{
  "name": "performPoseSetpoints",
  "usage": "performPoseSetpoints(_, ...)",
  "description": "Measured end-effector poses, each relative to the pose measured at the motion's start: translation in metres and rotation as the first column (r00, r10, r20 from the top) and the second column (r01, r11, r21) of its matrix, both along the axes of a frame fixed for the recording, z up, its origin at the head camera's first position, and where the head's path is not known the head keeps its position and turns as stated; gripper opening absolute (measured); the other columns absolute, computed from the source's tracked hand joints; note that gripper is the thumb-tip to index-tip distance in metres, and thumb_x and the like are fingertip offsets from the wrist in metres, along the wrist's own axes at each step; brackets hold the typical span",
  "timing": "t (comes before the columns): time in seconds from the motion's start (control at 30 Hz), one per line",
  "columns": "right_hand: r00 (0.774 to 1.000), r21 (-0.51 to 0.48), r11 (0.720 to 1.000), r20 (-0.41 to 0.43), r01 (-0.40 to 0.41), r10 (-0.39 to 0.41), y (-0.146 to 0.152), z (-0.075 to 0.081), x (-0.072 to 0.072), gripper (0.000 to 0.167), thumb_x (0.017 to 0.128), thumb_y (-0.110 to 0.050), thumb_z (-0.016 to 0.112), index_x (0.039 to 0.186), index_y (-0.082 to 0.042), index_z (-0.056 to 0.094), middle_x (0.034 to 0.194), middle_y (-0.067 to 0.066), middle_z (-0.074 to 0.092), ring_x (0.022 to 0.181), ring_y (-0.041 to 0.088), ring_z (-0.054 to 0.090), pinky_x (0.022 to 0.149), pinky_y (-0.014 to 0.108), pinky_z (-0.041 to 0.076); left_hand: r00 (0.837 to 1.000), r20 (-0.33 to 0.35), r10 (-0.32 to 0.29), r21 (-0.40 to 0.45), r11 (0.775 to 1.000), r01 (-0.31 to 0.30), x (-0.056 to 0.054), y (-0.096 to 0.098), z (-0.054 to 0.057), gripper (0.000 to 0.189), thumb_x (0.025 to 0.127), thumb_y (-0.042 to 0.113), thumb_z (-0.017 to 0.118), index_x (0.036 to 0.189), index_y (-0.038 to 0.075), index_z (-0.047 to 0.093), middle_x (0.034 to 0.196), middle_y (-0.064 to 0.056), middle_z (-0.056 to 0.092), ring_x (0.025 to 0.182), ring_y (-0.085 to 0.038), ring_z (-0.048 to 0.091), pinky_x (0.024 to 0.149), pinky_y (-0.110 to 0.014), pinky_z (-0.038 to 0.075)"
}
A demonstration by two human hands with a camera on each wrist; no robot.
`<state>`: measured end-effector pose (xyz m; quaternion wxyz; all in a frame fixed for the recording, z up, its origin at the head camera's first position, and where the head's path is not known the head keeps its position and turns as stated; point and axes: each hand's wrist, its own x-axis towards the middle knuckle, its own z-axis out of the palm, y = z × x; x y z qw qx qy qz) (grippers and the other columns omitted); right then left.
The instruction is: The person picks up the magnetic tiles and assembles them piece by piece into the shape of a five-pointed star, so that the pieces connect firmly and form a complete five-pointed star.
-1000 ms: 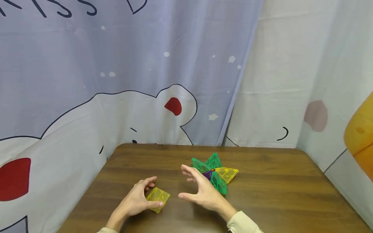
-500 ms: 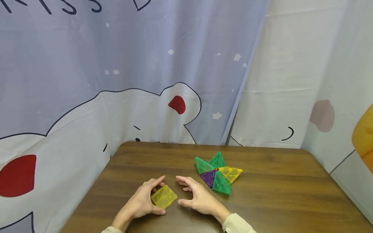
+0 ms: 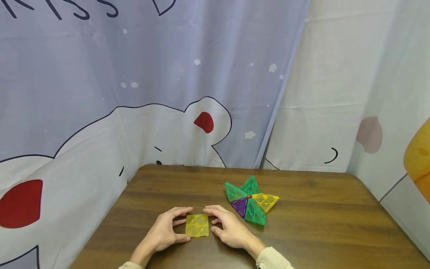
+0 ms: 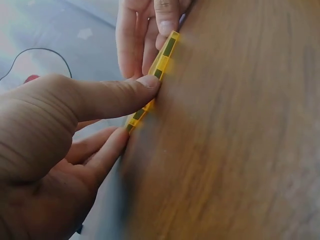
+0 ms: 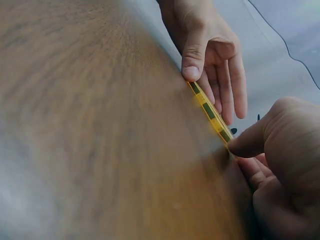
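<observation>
A translucent yellow square magnetic tile point(image 3: 197, 226) lies flat on the brown table between both hands. My left hand point(image 3: 164, 229) holds its left side, the thumb at the near-left corner and the forefinger by the far-left corner. From the other side my right hand point(image 3: 231, 228) touches it with fairly straight fingers near the far-right corner, the thumb beside the right edge. Both wrist views show the yellow tile point(image 4: 165, 57) edge-on; dark strips sit inside its rim point(image 5: 208, 110). In the left wrist view, the left thumb lies on that edge.
Right of the hands sits a raised, star-like build of magnetic tiles, with several green triangles point(image 3: 255, 212), a yellow piece point(image 3: 266, 201) and a purple triangle point(image 3: 240, 206). The wooden table point(image 3: 319, 220) ends at a printed curtain point(image 3: 161, 130) behind.
The yellow tile has turned from a diamond slant to square with the table and shifted right. My right hand has come left from near the star-like build to the tile; the build stays put.
</observation>
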<state>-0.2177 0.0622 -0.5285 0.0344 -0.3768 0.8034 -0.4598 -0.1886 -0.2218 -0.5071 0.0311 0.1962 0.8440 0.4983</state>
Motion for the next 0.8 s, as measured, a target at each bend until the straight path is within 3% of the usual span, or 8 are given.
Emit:
performPoseSetpoints(0.17, 0.999, 0.023, 0.999, -0.01, 0.04, -0.04, -0.0019, -0.0012, -0.0005, 0.049, 0.1, 0.004, 0.077, 0.147, -0.004, 0.067, 0.152, 0.01, 0.064, 0.117, 0.015, 0.071, 0.098, 0.025, 0.061, 0.984, -0.136, 0.112, -0.156, 0.979, -0.132, -0.0015, -0.0007, -0.0048, 0.066, 0.071, 0.018, 0.107, 0.131, 0.01, 0.081, 0.116, 0.002, 0.078, 0.104, -0.019, 0.074, 0.088, -0.028, 0.063)
performPoseSetpoints(0.27, 0.997, 0.041, 0.997, -0.027, 0.07, -0.069, -0.0029, -0.0024, -0.0005, 0.047, 0.099, -0.001, 0.08, 0.144, -0.006, 0.07, 0.143, 0.006, 0.068, 0.113, 0.012, 0.068, 0.096, 0.024, 0.061, 0.978, -0.169, 0.126, -0.193, 0.968, -0.158, -0.0024, -0.0001, -0.006, 0.052, 0.074, 0.02, 0.106, 0.12, 0.014, 0.086, 0.099, 0.01, 0.077, 0.089, -0.008, 0.069, 0.079, -0.026, 0.061)
performPoseSetpoints(0.53, 0.993, 0.043, 0.993, -0.03, 0.113, -0.112, -0.0022, -0.0028, 0.0012, 0.039, 0.097, -0.011, 0.087, 0.135, -0.017, 0.076, 0.124, -0.002, 0.068, 0.106, 0.008, 0.064, 0.094, 0.026, 0.059, 0.977, -0.19, 0.102, -0.197, 0.971, -0.139, -0.004, 0.0035, -0.0047, 0.045, 0.076, 0.017, 0.104, 0.118, 0.019, 0.086, 0.106, 0.008, 0.078, 0.095, -0.011, 0.069, 0.081, -0.027, 0.059)
performPoseSetpoints(0.8, 0.985, -0.126, 0.988, 0.162, 0.085, -0.064, -0.0039, -0.0008, 0.0037, 0.029, 0.096, -0.005, 0.088, 0.122, -0.015, 0.08, 0.12, 0.006, 0.064, 0.1, 0.013, 0.069, 0.086, 0.024, 0.063, 0.981, -0.166, 0.103, -0.176, 0.975, -0.132, -0.0014, 0.0052, -0.0042, 0.036, 0.076, 0.012, 0.103, 0.103, 0.025, 0.083, 0.108, 0.011, 0.074, 0.097, -0.011, 0.069, 0.083, -0.028, 0.057)
